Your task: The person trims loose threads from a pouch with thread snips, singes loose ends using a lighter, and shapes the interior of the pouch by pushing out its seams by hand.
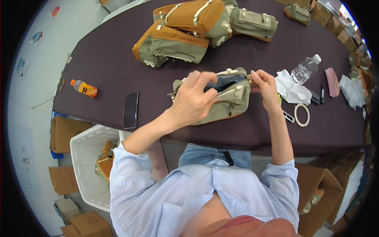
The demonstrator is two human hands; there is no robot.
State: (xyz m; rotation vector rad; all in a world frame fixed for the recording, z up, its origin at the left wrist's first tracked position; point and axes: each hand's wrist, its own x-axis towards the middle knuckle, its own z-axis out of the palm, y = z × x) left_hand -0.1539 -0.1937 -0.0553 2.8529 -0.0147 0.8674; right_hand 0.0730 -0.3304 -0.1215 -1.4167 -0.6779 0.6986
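A small olive-green bag (222,113) with cream trim and an orange-brown bottom edge sits on the table in front of me. Its zipped top is open and shows a grey-blue lining (226,82). My left hand (193,96) lies across the left side of the bag with bent fingers, gripping it at the mouth. At the bag's right end, my right hand (265,87) pinches the corner by the end of the zip between thumb and fingers. Whether it holds a zip pull or only the fabric, I cannot tell.
Larger olive and orange-brown bags (189,23) are piled at the back. A phone (131,110) and juice bottle (84,88) lie left. Right are a water bottle (306,70), tissue (292,87), tape roll (301,115) and cutter (288,116). A white basket (85,170) stands below the table.
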